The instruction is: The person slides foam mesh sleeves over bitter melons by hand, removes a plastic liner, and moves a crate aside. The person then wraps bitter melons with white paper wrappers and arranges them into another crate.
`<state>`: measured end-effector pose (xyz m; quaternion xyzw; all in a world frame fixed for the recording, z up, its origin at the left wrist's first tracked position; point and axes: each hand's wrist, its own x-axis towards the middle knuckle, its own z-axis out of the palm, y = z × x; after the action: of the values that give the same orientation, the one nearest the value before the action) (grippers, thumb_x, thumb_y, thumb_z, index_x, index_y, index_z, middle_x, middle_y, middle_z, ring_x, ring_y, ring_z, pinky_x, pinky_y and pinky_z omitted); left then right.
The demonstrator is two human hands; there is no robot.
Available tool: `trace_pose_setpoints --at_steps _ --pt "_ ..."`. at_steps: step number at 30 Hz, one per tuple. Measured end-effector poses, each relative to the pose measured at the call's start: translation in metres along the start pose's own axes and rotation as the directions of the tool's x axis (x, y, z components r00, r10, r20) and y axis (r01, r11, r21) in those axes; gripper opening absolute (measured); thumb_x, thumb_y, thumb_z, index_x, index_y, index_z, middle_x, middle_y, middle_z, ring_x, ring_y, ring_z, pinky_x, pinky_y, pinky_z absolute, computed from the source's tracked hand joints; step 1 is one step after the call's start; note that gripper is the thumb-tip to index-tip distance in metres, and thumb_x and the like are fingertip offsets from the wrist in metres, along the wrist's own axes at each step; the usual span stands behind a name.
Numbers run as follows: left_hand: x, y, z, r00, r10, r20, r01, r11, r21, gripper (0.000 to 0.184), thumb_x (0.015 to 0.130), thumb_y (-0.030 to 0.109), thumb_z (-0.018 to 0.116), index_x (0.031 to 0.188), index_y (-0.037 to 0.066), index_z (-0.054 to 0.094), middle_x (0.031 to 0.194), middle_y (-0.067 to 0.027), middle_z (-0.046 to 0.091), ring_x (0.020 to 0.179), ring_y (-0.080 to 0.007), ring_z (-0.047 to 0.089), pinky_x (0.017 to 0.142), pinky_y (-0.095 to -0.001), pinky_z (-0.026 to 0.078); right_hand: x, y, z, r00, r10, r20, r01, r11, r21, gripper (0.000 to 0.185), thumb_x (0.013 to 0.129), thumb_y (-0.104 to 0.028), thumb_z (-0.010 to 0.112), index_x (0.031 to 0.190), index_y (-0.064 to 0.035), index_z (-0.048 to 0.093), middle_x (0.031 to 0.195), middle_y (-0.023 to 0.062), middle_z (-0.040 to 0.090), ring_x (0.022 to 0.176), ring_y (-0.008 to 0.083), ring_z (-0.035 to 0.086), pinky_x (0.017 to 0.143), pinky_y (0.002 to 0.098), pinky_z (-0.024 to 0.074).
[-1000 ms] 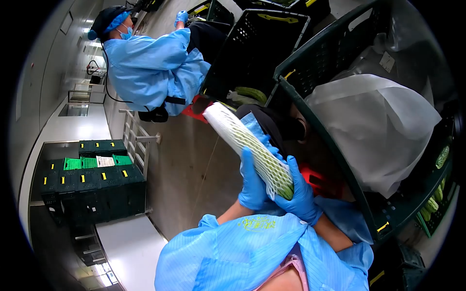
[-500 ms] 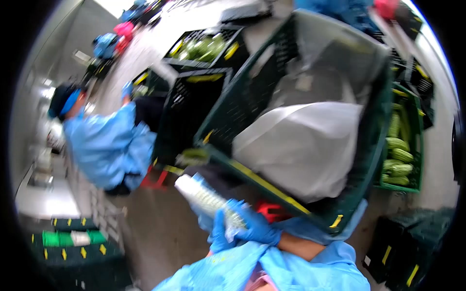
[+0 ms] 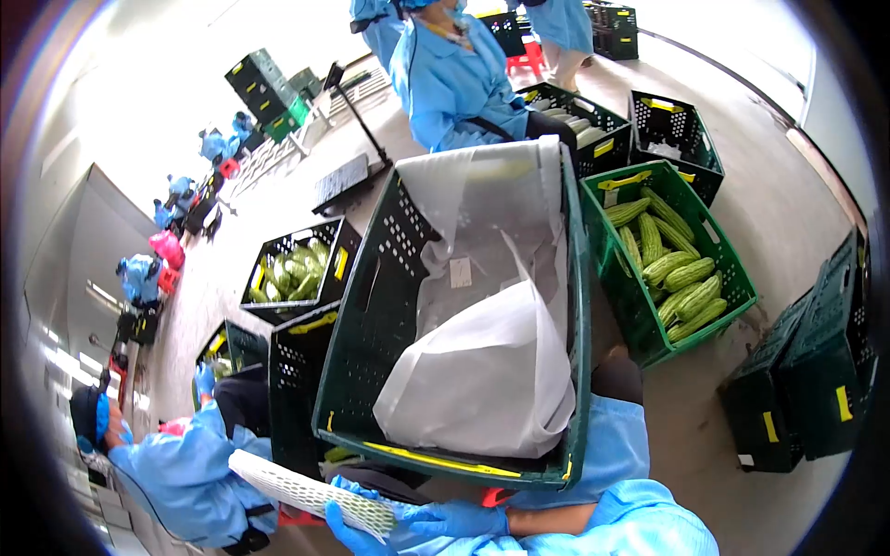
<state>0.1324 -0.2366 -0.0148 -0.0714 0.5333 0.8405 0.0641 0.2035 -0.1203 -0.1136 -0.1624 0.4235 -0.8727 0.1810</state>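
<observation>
A white foam net sleeve (image 3: 311, 489) points up and left at the bottom of the view, with the pale green of a bitter melon (image 3: 369, 515) showing through the mesh at its near end. My left hand (image 3: 350, 532), in a blue glove, is closed around that lower end. Against the same end lies my gloved right hand (image 3: 456, 519), its fingers bent and partly hidden. Just beyond both hands stands a large dark green crate (image 3: 445, 461), tilted, lined with a white sheet (image 3: 487, 371) that is folded over inside it.
To the right sits a green crate (image 3: 607, 269) of bitter melons (image 3: 681, 269); stacked dark crates (image 3: 788, 371) are beyond it. Another crate of green produce (image 3: 295, 269) stands at left. Co-workers in blue gowns sit at left (image 3: 190, 482) and ahead (image 3: 459, 74). A platform scale (image 3: 343, 181) is farther back.
The view has swung, so the lined crate appears farther left and more upright. My hands and the netted melon now show lower and are still together.
</observation>
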Motion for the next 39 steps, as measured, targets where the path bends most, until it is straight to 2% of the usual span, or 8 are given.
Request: trace_pose_setpoints --at_steps 2,3,4,6,23,33,34,39 --pt "0.006 -0.005 0.000 0.997 0.063 0.043 -0.066 0.995 0.081 0.066 0.090 0.055 0.052 0.135 0.007 0.045 0.098 -0.0023 0.061 0.081 -0.0135 0.060 0.075 -0.0277 0.051 -0.010 -0.047 0.002 0.980 0.184 -0.081 -0.166 0.967 0.192 0.059 0.095 -0.036 0.061 0.140 -0.0009 0.047 0.133 0.0096 0.055 0.120 0.0153 0.049 0.109 0.0274 0.0341" --pt "0.001 -0.009 0.009 0.991 0.087 0.105 -0.084 0.996 -0.031 0.057 0.096 0.053 0.047 0.128 0.006 0.052 0.097 -0.0019 0.064 0.082 -0.0137 0.062 0.078 -0.0285 0.051 -0.006 -0.043 0.005 0.983 0.115 -0.140 -0.079 0.968 0.240 0.060 0.095 -0.038 0.062 0.139 -0.0004 0.048 0.130 0.0100 0.057 0.118 0.0159 0.052 0.107 0.0279 0.0364" --pt "-0.002 0.004 0.001 0.961 -0.170 0.219 0.172 0.985 0.010 0.084 0.084 0.057 0.064 0.145 0.009 0.032 0.143 -0.0216 0.043 0.130 -0.0369 0.045 0.106 -0.0502 0.040 -0.009 -0.058 0.013 0.969 0.100 -0.227 -0.031 0.957 0.288 0.060 0.094 -0.038 0.063 0.138 -0.0001 0.049 0.128 0.0102 0.059 0.117 0.0163 0.053 0.106 0.0286 0.0382" --pt "-0.005 0.002 0.007 0.961 -0.159 0.226 0.147 0.987 0.069 0.079 0.086 0.056 0.062 0.143 0.009 0.034 0.140 -0.0204 0.045 0.127 -0.0353 0.046 0.105 -0.0488 0.040 -0.013 -0.074 0.021 0.943 0.070 -0.324 0.042 0.944 0.327 0.060 0.092 -0.037 0.065 0.137 0.0003 0.050 0.126 0.0104 0.060 0.115 0.0167 0.056 0.105 0.0295 0.0402" --pt "-0.007 -0.002 0.031 0.950 -0.104 0.296 0.050 0.982 0.184 0.050 0.099 0.048 0.042 0.122 0.006 0.054 0.117 -0.0098 0.060 0.104 -0.0214 0.057 0.093 -0.0365 0.046 -0.037 -0.087 0.004 0.954 -0.013 -0.299 0.003 0.999 -0.036 0.058 0.088 -0.029 0.071 0.134 0.0008 0.051 0.124 0.0104 0.062 0.113 0.0172 0.058 0.103 0.0318 0.0432" --pt "0.026 0.002 -0.021 0.962 0.156 0.223 -0.202 0.959 0.201 0.053 0.106 0.043 0.030 0.109 0.004 0.066 0.103 -0.0037 0.069 0.091 -0.0133 0.064 0.085 -0.0293 0.049 -0.046 -0.121 0.011 0.962 0.032 -0.272 -0.127 0.933 -0.338 0.058 0.086 -0.024 0.075 0.133 0.0012 0.052 0.122 0.0104 0.062 0.112 0.0175 0.060 0.102 0.0332 0.0450" --pt "0.033 -0.001 -0.018 0.990 0.125 0.072 -0.137 0.969 0.205 0.049 0.106 0.042 0.035 0.105 0.005 0.068 0.097 -0.0030 0.070 0.085 -0.0117 0.064 0.081 -0.0280 0.050 -0.049 -0.130 0.014 0.963 0.032 -0.267 -0.135 0.916 -0.378 0.058 0.085 -0.024 0.075 0.133 0.0012 0.052 0.122 0.0104 0.063 0.112 0.0175 0.060 0.101 0.0333 0.0451" --pt "0.068 -0.036 -0.040 0.996 0.085 0.014 -0.086 0.992 0.097 0.034 0.102 0.032 0.050 0.095 0.005 0.070 0.088 -0.0043 0.071 0.072 -0.0100 0.064 0.066 -0.0250 0.053 -0.065 -0.196 0.038 0.961 -0.057 -0.269 -0.111 0.815 -0.569 0.058 0.084 -0.022 0.077 0.132 0.0014 0.052 0.122 0.0104 0.063 0.111 0.0177 0.061 0.101 0.0340 0.0460"
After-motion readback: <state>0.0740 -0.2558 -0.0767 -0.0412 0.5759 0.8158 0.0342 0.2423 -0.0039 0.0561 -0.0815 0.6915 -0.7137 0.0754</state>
